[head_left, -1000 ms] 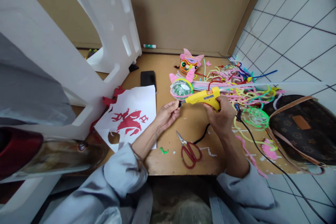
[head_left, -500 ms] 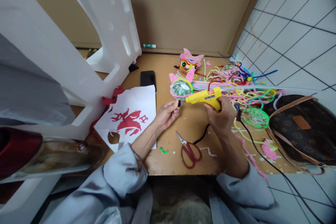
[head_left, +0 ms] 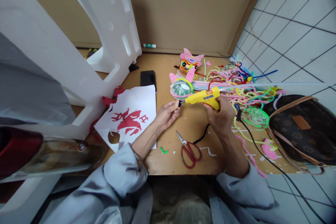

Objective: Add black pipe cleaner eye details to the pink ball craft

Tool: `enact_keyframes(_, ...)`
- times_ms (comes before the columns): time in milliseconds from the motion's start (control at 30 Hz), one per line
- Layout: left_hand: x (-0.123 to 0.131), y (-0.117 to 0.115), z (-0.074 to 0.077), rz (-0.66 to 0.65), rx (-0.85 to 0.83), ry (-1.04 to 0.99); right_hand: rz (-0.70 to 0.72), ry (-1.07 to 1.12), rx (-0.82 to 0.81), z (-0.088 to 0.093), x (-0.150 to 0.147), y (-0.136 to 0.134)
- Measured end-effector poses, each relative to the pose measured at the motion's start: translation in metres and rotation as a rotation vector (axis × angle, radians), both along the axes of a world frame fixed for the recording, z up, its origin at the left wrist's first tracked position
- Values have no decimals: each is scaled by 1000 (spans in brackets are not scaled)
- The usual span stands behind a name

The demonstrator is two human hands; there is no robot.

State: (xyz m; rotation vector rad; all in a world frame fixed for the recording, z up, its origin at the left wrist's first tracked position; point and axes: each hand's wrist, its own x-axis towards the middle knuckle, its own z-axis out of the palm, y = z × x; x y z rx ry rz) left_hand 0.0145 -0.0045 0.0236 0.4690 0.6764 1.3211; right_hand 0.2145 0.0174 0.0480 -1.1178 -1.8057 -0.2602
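Note:
My right hand (head_left: pixel 221 113) is wrapped round the handle of a yellow hot glue gun (head_left: pixel 201 98), whose nozzle points left. A long clear glue stick (head_left: pixel 262 85) sticks out of its back. Pinched in the fingertips of my left hand (head_left: pixel 168 113) is a small black piece (head_left: pixel 180 104), right at the nozzle; its kind is too small to make out. Just beyond the nozzle sits a clear-and-green ball (head_left: pixel 181 88) with pink fuzzy ears and a yellow-and-pink rim. Red-handled scissors (head_left: pixel 189 150) lie on the table in front of me.
An orange-and-pink figure with big eyes (head_left: pixel 188 63) stands at the back. Tangled pipe cleaners (head_left: pixel 244 92), a green-rimmed ball (head_left: pixel 255 117) and a brown bag (head_left: pixel 301 129) fill the right. White paper with red cut-outs (head_left: pixel 128 115) and a black phone-like object (head_left: pixel 148 78) lie left. A cord (head_left: pixel 273 164) trails right.
The glue gun has shifted very slightly left in my right hand, its nozzle still at the small black piece. My left hand has hardly moved.

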Motion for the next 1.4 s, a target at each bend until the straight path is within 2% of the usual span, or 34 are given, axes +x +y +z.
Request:
enact_keyframes(233,-1,0,2,11,-18,-7,-10,27,-94,2,3,1)
enact_keyframes(467,-1,0,4,-22,21,-36,-214,89,-236,2,9,8)
enact_keyframes(600,-1,0,5,-23,23,-43,-369,-62,-446,-1,12,13)
enact_keyframes(700,0,-2,7,-22,30,-37,-422,-209,-573,-7,14,17)
enact_keyframes(867,1,-4,9,-24,22,-15,-416,-350,-586,-22,21,23)
enact_keyframes(967,2,-4,9,-27,24,-11,-361,-316,-453,-24,22,23)
enact_keyframes(1133,6,-5,5,-41,30,16,-51,-84,-146,-16,-2,10)
enact_keyframes(1267,10,-6,-2,-20,36,51,71,-41,-135,-13,-22,-3)
enact_keyframes(1400,15,-6,-5,16,34,102,263,21,-199,-11,-29,-10)
